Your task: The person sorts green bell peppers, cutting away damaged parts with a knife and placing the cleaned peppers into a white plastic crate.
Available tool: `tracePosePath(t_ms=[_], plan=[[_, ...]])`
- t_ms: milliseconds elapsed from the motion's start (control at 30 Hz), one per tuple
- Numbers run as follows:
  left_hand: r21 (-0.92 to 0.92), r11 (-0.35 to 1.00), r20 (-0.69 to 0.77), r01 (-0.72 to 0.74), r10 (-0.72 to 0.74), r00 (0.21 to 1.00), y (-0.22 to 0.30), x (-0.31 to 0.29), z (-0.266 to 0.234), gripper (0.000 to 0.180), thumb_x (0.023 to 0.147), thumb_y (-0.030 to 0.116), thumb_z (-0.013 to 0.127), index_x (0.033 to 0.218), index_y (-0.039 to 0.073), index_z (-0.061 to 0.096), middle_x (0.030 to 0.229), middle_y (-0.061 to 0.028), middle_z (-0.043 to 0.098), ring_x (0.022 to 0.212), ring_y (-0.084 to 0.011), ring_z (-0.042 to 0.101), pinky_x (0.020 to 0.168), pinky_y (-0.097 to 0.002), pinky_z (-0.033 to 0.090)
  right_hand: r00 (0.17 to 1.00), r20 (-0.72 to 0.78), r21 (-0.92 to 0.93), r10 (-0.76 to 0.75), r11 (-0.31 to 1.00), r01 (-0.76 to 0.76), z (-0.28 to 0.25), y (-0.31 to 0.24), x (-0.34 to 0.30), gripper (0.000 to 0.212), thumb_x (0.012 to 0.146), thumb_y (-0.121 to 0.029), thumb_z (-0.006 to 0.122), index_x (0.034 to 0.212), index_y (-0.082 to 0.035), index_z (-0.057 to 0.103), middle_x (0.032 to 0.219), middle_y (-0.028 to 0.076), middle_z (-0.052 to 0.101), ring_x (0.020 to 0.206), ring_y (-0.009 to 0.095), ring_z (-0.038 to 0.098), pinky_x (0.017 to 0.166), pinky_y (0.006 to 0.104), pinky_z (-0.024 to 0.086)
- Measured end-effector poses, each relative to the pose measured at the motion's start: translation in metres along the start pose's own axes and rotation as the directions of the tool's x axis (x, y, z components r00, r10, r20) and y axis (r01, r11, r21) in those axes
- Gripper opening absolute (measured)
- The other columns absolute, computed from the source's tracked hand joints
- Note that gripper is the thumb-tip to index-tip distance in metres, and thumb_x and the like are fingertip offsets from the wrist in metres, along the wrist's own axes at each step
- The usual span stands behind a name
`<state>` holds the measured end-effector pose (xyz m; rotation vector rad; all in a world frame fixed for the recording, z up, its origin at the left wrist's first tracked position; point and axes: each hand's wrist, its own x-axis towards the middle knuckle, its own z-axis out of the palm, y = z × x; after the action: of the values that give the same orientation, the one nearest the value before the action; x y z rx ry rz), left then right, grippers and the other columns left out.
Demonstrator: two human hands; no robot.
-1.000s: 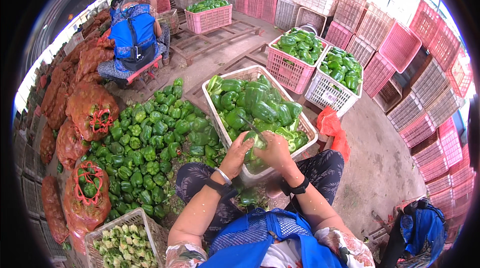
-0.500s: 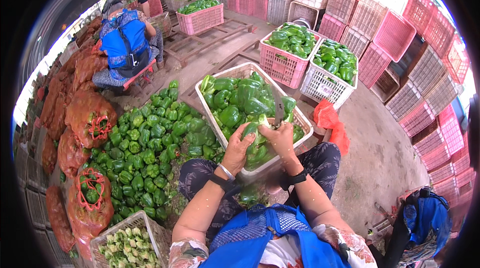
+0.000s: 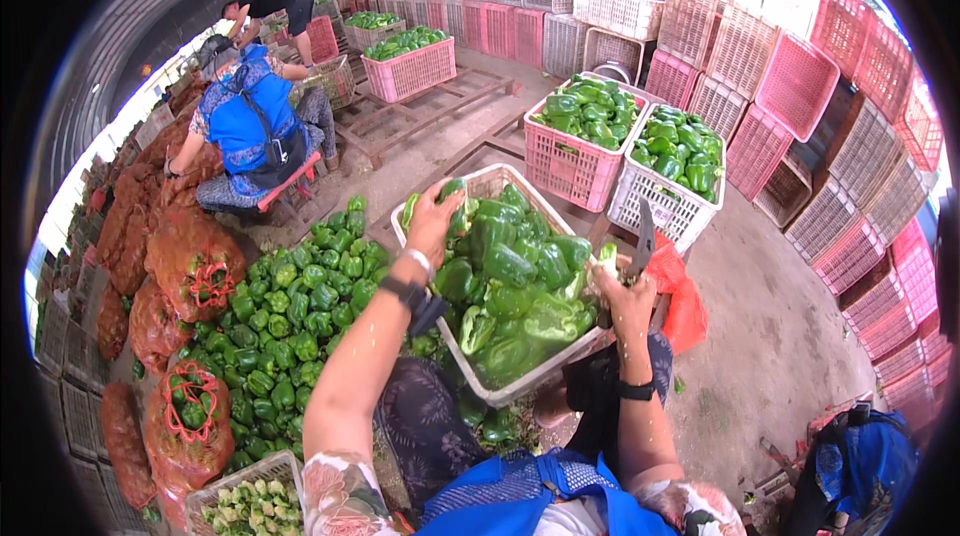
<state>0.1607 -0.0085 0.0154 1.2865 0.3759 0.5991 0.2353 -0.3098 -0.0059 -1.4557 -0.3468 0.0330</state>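
A white plastic crate (image 3: 508, 398) of green bell peppers stands before my knees, with opened pieces showing pale insides on top. My left hand (image 3: 432, 228) is over its far left corner, fingers curled round a green bell pepper (image 3: 454, 188), mostly hidden by the hand. At the crate's right edge, my right hand (image 3: 626, 304) grips a knife (image 3: 645, 234), its dark blade pointing up. A pale green pepper core (image 3: 607, 254) shows at this hand's thumb. Left of the crate, a heap of whole green peppers (image 3: 290, 336) lies on the ground.
A crate of pale cores (image 3: 255, 506) stands at lower left, by red mesh sacks (image 3: 185, 426). Filled pink (image 3: 570, 161) and white crates (image 3: 655, 198) stand beyond, near a red bag (image 3: 680, 301). Stacked crates line the right. Two people work at far left.
My hands have parted: the left moved up and left with a pepper, the right moved right with the knife and core. The seated person at far left reaches toward the sacks.
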Motion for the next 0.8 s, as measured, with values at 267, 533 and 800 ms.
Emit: tracePosePath(t_ms=[267,533,800], plan=[[0.543,0.838,-0.097,-0.053,0.126,0.987,-0.066,0.137,-0.032,0.056,0.08,0.014,0.071,0.126,-0.01,0.048,0.091,-0.0119,0.068,0.076,-0.0129,0.063,0.067,-0.0251,0.051,0.99,0.064,-0.027,0.124,0.992,-0.123,0.003,0.002,-0.003,0.025,0.077,-0.008,0.073,0.099,0.003,0.064,0.076,0.0,0.062,0.059,0.005,0.052,0.049,0.0203,0.04],[0.749,0.663,-0.255,0.003,0.283,0.925,-0.085,-0.046,-0.187,0.019,0.077,0.009,0.063,0.094,0.003,0.068,0.086,-0.0096,0.07,0.078,-0.0184,0.066,0.073,-0.0322,0.052,0.964,0.208,0.131,0.166,0.972,-0.196,0.0,0.036,0.007,0.037,0.084,-0.007,0.063,0.118,0.004,0.054,0.079,0.003,0.059,0.055,0.004,0.048,0.046,0.0194,0.037],[0.399,0.709,-0.774,0.581,-0.08,0.628,-0.244,-0.318,-0.237,0.021,0.08,0.018,0.054,0.067,0.006,0.067,0.06,-0.0089,0.064,0.055,-0.022,0.06,0.057,-0.0387,0.047,0.798,0.598,0.341,0.075,0.877,-0.338,0.198,-0.074,-0.091,0.04,0.088,-0.012,0.056,0.125,0.004,0.052,0.083,0.009,0.063,0.05,0.005,0.049,0.042,0.0173,0.038]])
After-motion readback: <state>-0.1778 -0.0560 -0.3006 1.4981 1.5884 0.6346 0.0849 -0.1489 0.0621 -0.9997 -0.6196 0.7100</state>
